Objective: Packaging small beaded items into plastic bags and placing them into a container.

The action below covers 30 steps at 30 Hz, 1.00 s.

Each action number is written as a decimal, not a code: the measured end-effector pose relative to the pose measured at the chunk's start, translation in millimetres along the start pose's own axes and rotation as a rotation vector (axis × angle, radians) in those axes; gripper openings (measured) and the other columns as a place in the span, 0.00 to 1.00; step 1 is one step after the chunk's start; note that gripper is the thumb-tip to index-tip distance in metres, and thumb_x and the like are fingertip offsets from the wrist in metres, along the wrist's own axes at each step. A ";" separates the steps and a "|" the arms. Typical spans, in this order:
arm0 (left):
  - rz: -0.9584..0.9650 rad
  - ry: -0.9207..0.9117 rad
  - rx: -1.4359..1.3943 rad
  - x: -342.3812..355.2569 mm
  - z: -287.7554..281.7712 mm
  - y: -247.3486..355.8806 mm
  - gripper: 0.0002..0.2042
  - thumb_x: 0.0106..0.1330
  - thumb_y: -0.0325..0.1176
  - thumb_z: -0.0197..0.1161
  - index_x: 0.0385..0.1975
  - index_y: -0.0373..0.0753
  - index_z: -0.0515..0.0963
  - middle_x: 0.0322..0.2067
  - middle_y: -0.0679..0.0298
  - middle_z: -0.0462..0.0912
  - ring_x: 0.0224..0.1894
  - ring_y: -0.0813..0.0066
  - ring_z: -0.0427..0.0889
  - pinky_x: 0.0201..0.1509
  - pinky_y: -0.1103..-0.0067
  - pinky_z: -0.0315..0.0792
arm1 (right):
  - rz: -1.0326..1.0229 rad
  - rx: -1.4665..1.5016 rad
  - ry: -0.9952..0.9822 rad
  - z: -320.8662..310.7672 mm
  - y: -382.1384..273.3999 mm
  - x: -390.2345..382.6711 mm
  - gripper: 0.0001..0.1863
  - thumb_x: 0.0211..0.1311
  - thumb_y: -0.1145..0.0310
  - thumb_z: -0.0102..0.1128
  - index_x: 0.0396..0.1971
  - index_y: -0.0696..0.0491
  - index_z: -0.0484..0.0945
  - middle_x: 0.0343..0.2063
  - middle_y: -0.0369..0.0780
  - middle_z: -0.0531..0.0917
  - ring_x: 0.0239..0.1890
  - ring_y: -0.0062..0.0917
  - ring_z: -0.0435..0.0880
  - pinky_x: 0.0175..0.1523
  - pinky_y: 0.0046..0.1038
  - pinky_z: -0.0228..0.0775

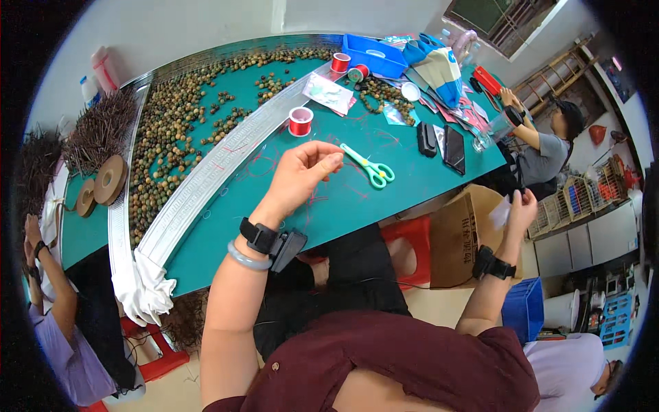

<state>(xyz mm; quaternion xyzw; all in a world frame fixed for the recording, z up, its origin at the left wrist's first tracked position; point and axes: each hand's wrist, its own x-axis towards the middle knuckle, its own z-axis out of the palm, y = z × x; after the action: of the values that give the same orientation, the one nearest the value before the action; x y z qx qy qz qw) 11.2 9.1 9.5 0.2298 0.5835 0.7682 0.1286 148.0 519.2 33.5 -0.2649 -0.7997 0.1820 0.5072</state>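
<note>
My left hand [302, 175] is raised over the green table, its thumb and fingers closed in a pinch. Whatever it holds, if anything, is too fine to make out. Just beyond its fingertips lies a pair of pale green scissors [371, 167], apart from the hand. Off the table's right side, my right hand [523, 209] is closed, with a small translucent plastic bag [501, 213] hanging at its fingers. A spool of red thread [300, 121] stands on the table beyond my left hand. Loose bits of red thread are scattered around it.
Many brown-green beads [165, 137] lie behind a white curved strip [213, 172]. A blue tray [374, 56], more spools, a bead strand [384, 96] and a phone [454, 147] sit farther back. A cardboard box [456, 237] stands beside me. Other people sit left and right.
</note>
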 end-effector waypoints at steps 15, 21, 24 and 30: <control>-0.018 0.045 0.011 2.8 -5.6 -1.7 0.10 0.66 0.35 0.63 0.40 0.36 0.79 0.32 0.68 0.82 0.35 0.85 0.79 0.37 0.85 0.71 | -0.412 -0.055 -1.061 291.7 -292.7 -80.6 0.31 0.48 0.55 0.70 0.45 0.65 0.74 0.44 0.56 0.80 0.48 0.44 0.81 0.52 0.39 0.73; -0.027 0.059 0.024 4.3 -6.7 -9.6 0.10 0.66 0.35 0.63 0.41 0.36 0.79 0.32 0.67 0.83 0.35 0.84 0.79 0.39 0.84 0.72 | -0.239 0.000 -0.964 327.7 -282.7 -93.8 0.34 0.38 0.59 0.77 0.44 0.64 0.75 0.40 0.54 0.82 0.45 0.43 0.83 0.49 0.36 0.75; -0.033 0.049 -0.016 4.0 -3.6 -10.6 0.10 0.65 0.33 0.64 0.40 0.35 0.79 0.32 0.69 0.82 0.34 0.87 0.77 0.37 0.87 0.70 | -0.214 0.070 -0.868 330.7 -271.2 -88.8 0.22 0.42 0.62 0.73 0.35 0.61 0.81 0.32 0.49 0.85 0.36 0.39 0.86 0.41 0.34 0.77; -0.104 0.090 0.017 2.7 2.0 -3.7 0.11 0.65 0.33 0.64 0.44 0.35 0.78 0.32 0.69 0.82 0.33 0.86 0.77 0.38 0.86 0.71 | -0.206 0.390 -0.751 264.9 -285.0 -72.6 0.14 0.61 0.63 0.55 0.30 0.61 0.78 0.25 0.51 0.82 0.28 0.42 0.80 0.32 0.40 0.70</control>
<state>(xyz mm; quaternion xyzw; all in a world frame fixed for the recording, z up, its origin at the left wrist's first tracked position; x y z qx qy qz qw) 9.6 13.2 6.9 0.1656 0.6061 0.7653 0.1399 -135.6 242.9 30.0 0.0016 -0.9017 0.3617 0.2370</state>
